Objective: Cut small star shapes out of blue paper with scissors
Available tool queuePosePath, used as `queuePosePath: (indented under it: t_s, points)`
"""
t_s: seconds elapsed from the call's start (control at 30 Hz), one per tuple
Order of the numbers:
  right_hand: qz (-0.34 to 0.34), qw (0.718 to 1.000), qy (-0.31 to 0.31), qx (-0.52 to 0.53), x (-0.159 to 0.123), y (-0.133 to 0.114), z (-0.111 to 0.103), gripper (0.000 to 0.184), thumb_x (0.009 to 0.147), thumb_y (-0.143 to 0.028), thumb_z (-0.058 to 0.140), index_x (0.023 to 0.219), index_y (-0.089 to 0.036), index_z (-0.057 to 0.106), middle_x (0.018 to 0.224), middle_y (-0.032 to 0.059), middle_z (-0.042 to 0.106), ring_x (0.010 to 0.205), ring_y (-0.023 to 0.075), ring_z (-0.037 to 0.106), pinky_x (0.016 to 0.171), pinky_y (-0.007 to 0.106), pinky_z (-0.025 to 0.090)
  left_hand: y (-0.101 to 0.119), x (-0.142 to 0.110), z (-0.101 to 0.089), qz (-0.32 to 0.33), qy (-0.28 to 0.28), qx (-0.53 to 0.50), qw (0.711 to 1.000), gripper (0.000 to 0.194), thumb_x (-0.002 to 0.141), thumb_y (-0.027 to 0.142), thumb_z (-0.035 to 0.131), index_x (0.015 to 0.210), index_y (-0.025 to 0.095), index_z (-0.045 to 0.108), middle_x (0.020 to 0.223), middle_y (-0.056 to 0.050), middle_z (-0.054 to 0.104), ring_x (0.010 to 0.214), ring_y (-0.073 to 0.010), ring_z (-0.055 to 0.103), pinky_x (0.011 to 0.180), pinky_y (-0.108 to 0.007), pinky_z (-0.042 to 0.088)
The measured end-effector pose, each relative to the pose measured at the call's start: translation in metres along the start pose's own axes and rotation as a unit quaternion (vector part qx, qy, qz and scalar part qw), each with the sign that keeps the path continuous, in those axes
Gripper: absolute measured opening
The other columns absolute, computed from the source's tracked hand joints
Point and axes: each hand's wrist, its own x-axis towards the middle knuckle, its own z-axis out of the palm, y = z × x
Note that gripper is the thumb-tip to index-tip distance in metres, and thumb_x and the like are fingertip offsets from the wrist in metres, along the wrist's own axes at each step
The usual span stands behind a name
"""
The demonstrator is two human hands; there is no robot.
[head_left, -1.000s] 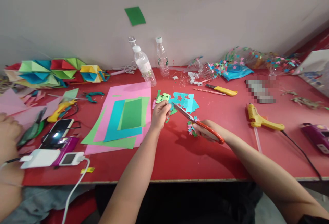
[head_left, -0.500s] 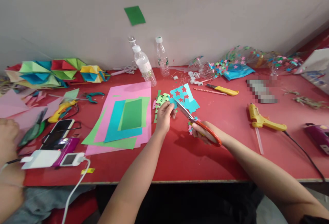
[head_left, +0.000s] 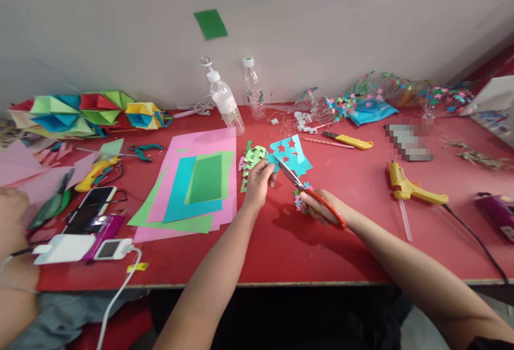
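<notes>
Between the thumb and fingers of my left hand (head_left: 261, 179) is a small piece of blue paper (head_left: 273, 163). My right hand (head_left: 319, 205) grips red-handled scissors (head_left: 327, 208), their blades pointing up and left at that piece's edge. Just beyond the blades lies a blue sheet with star-shaped holes (head_left: 292, 153). Green paper scraps (head_left: 252, 157) with cut-out shapes lie just past my left hand. Small coloured paper stars (head_left: 297, 200) sit beside my right hand, partly hidden by it.
Stacked coloured sheets (head_left: 205, 179) lie on the left. Plastic bottles (head_left: 227, 105) stand behind. A yellow utility knife (head_left: 349, 140) and a glue gun (head_left: 417, 189) are on the right. A phone (head_left: 90, 208) and another person's hand (head_left: 14, 216) are at far left.
The star-holed blue sheet has shifted slightly right, and the small blue piece now shows apart from it in my left hand. My left hand has moved slightly; the scissors stay nearly in place.
</notes>
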Motion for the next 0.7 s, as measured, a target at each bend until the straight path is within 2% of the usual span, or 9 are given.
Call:
queuePosePath:
  t_s: [0.3,0.7]
  points:
    - [0.010,1.000,0.020,-0.021,-0.0004,0.0001,0.0004,0.057,0.083,-0.073,0.047,0.065,-0.019,0.053,0.040,-0.0047,0.042,0.033,0.0095,0.040,0.036,0.023,0.033,0.0002,0.0002,-0.0002,-0.009,0.004,-0.004,1.000,0.030,0.083,0.032,0.057,0.060,0.019,0.043,0.051,0.006,0.049,0.044,-0.0056,0.042,0.048,-0.020,0.035]
    - [0.021,0.997,0.035,-0.058,-0.0046,-0.0065,-0.0059,0.055,0.081,-0.070,0.054,0.062,-0.018,0.051,0.044,-0.0057,0.041,0.033,0.0072,0.039,0.033,0.020,0.032,0.0014,0.0031,-0.0065,0.001,-0.008,0.003,1.000,0.030,0.082,0.034,0.059,0.060,0.019,0.044,0.051,0.006,0.048,0.042,-0.0048,0.042,0.044,-0.019,0.034]
